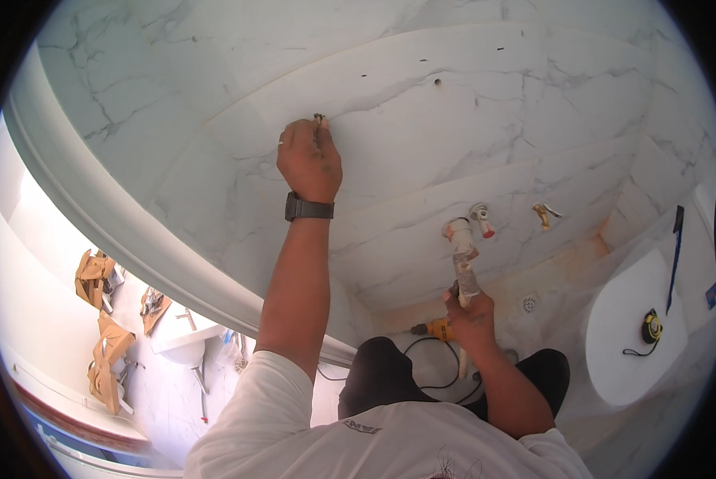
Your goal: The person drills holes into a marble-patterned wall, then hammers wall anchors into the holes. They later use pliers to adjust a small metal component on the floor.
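Up high, left hand pinching a small dark anchor plug, long axis pointing into the marble wall tile. Lower, right hand closed round a sealant tube, nozzle upward, well apart from the plug.

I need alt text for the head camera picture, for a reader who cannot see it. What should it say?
A person's left hand presses a small dark fitting against a white marble-tiled wall, while the right hand grips a tube-like tool lower down. A yellow drill lies on the floor, and a tape measure rests on a white toilet lid.
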`<state>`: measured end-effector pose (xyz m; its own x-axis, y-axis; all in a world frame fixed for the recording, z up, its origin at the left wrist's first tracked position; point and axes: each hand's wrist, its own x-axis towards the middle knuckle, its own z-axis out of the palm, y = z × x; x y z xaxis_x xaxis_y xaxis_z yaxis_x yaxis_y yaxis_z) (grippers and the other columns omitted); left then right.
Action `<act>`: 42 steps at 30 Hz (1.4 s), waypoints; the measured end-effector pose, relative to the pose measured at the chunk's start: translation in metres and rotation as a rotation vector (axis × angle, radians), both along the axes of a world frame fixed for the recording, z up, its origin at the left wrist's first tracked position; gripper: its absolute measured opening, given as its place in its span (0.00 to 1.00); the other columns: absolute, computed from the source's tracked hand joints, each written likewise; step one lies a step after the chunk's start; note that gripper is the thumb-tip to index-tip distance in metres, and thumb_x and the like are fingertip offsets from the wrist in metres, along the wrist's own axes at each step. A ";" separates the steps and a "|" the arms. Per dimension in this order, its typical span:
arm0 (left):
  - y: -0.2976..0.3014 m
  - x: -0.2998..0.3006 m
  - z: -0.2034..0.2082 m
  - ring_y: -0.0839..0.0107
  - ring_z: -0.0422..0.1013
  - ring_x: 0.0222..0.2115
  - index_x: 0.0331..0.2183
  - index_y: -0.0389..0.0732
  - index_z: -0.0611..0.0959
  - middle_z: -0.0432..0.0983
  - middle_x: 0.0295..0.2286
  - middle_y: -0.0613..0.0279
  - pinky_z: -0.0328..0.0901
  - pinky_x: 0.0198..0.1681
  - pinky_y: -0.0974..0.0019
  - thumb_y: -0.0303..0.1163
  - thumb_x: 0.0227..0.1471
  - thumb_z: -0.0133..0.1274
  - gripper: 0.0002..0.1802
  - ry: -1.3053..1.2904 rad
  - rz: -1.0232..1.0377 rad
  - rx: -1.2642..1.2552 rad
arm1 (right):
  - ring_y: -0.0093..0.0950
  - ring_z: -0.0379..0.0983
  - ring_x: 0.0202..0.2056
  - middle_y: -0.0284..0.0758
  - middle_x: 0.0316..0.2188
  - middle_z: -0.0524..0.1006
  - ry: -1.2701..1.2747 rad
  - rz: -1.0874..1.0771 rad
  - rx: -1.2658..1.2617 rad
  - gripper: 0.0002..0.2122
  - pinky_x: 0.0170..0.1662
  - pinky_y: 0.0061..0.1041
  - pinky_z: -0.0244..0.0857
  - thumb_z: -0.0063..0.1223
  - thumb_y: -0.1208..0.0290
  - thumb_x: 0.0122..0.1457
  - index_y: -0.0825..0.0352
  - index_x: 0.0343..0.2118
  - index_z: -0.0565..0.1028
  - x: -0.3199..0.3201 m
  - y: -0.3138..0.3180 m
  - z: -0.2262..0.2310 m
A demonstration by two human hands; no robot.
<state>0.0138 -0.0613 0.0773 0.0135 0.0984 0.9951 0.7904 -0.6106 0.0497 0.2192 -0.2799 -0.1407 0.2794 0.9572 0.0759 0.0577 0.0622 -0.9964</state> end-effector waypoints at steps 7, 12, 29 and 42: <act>0.007 0.000 -0.008 0.57 0.78 0.31 0.34 0.32 0.83 0.80 0.32 0.51 0.73 0.36 0.58 0.28 0.59 0.61 0.07 0.008 0.066 0.006 | 0.20 0.71 0.25 0.31 0.26 0.77 -0.040 0.017 0.045 0.04 0.31 0.25 0.68 0.58 0.78 0.63 0.71 0.37 0.75 0.001 0.010 0.002; 0.019 -0.010 -0.014 0.55 0.79 0.35 0.38 0.34 0.85 0.82 0.34 0.49 0.73 0.42 0.56 0.40 0.58 0.63 0.17 0.026 0.169 0.004 | 0.54 0.78 0.39 0.52 0.33 0.80 -0.261 0.166 -0.030 0.08 0.41 0.42 0.71 0.60 0.72 0.58 0.69 0.38 0.78 0.000 0.016 -0.037; -0.183 -0.035 -0.244 0.60 0.78 0.44 0.46 0.32 0.83 0.82 0.43 0.49 0.70 0.49 0.61 0.23 0.53 0.63 0.17 0.173 -0.638 -1.468 | 0.44 0.77 0.54 0.49 0.52 0.79 -0.401 0.114 -1.268 0.21 0.55 0.40 0.72 0.60 0.63 0.60 0.69 0.53 0.77 -0.014 -0.031 -0.360; -0.321 -0.166 -0.304 0.47 0.78 0.44 0.44 0.34 0.83 0.82 0.41 0.46 0.72 0.48 0.54 0.27 0.54 0.63 0.15 -0.096 -0.099 -1.661 | 0.46 0.74 0.58 0.48 0.56 0.77 -0.637 0.226 -1.136 0.24 0.60 0.40 0.70 0.56 0.65 0.63 0.66 0.61 0.71 -0.043 -0.088 -0.439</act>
